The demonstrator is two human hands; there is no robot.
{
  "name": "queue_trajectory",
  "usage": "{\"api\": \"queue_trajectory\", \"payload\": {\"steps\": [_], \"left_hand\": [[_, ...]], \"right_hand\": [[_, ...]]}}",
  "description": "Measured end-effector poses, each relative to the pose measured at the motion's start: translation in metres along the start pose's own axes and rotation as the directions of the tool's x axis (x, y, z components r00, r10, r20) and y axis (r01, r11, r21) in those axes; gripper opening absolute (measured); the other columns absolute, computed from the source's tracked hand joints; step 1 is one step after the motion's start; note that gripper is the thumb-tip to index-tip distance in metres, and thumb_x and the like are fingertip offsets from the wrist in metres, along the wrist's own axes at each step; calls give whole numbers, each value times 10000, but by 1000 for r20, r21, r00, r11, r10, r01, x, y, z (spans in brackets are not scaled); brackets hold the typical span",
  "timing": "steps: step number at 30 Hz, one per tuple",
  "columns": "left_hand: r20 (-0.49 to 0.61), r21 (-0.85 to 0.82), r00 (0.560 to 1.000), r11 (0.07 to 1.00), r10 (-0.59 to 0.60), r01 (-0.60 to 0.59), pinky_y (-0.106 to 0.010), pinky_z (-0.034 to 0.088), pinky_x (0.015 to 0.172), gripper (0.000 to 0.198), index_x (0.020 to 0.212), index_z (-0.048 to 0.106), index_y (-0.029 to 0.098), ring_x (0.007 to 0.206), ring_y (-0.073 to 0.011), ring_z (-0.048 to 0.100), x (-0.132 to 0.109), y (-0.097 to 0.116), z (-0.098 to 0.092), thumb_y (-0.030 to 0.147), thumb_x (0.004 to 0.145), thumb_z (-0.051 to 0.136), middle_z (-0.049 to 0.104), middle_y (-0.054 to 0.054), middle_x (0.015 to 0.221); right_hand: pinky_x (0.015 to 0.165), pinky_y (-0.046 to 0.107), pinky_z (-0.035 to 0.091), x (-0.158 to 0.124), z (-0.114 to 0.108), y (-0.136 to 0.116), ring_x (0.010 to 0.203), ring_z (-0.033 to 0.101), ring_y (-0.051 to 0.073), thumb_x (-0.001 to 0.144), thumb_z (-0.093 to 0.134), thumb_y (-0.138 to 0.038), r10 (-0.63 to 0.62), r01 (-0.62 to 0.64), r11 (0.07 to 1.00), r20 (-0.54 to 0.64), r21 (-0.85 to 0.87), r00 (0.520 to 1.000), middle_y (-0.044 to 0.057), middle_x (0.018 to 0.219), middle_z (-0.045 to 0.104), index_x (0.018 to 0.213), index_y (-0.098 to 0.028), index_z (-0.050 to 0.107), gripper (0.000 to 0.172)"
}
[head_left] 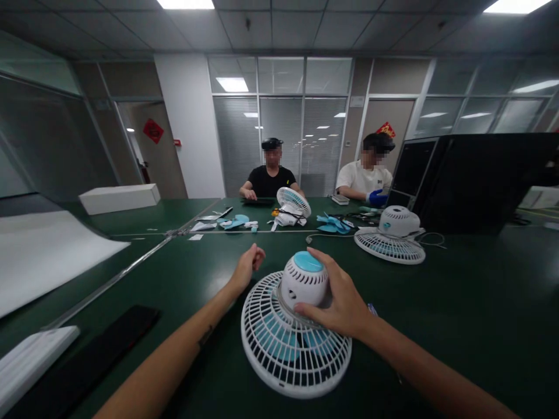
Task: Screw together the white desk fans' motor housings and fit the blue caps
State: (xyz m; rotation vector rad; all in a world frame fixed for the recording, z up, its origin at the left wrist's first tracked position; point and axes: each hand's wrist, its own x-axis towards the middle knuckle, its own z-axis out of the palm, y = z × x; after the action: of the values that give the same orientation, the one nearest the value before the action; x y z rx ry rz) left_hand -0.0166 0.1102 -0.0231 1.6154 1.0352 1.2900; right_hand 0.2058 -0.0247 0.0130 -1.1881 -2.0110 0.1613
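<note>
A white fan [297, 361] lies grille down on the green table, its rounded motor housing with a light blue cap pointing up. Blue blades show through the grille. My right hand [343, 297] is wrapped round the right side of the housing, thumb in front and fingers near the cap. To the left of the housing, my left hand [250, 265] hovers over or rests by the table beyond the grille's edge, its fingers curled together. Whether anything small is inside those fingers is hidden.
Another fan [391, 244] lies at the right, beside a large black monitor [489, 180]. A third fan [293, 203] and blue blades [334, 224] sit farther back. Two people sit across the table [196, 302]. A black keyboard-like object [105, 349] is at the left.
</note>
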Motion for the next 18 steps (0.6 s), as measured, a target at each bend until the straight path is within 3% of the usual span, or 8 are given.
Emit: {"api": "queue_trajectory", "payload": {"steps": [2,5,8,11,13,15,18], "left_hand": [[60,178,997,983,-54,43,-273,310,508,604,576,501,204,461,-132,351,0,-17,-15,728,820,327,316,62,451],[128,363,992,932,-20,-28,-275,359,553,578,581,514,199,558,-162,464,-4,-27,-25,691,834,346,458,23,513],[270,498,963,858,-15,-126,-278,409,618,506,662,581,186,679,-191,558,-9,-25,-22,576,891,355,618,-19,665],[335,626,941,756,-41,-190,-279,422,677,376,806,647,185,746,-194,608,-11,-21,-18,439,927,398,692,-40,793],[349,706,936,670,-47,-230,-272,410,671,274,893,660,197,762,-192,623,-11,-19,-15,366,931,447,702,-39,809],[361,738,931,627,-54,-250,-269,394,641,220,935,658,204,743,-192,627,-12,-17,-14,336,931,482,696,-35,796],[359,744,931,621,-57,-249,-266,371,612,176,945,650,206,710,-191,620,-13,-15,-12,313,923,512,674,-25,759]], "right_hand": [[1020,570,458,-4,0,-4,1248,531,342,680,784,-490,-26,25,1000,-35,-11,999,135,1392,501,1443,-290,285,933],[992,550,490,-9,-8,-5,1217,559,345,666,792,-515,-104,98,993,-105,-67,989,135,1375,518,1426,-292,301,932],[961,531,517,-15,-31,0,1187,580,351,668,774,-576,-109,79,989,-249,-127,962,136,1347,537,1413,-279,329,917],[952,531,515,-22,-66,8,1207,557,378,662,726,-681,-26,-60,980,-418,-192,908,168,1358,517,1406,-238,369,937],[877,509,541,-27,-93,16,1169,573,394,599,680,-801,58,-210,943,-494,-258,868,209,1339,520,1403,-197,402,1043],[839,492,533,-34,-121,30,1153,578,393,602,573,-889,175,-413,834,-535,-365,827,247,1337,514,1409,-161,428,1096],[746,518,485,-53,-162,65,1126,581,416,620,559,-888,278,-569,688,-560,-450,780,285,1315,521,1395,-152,467,1073]]}}
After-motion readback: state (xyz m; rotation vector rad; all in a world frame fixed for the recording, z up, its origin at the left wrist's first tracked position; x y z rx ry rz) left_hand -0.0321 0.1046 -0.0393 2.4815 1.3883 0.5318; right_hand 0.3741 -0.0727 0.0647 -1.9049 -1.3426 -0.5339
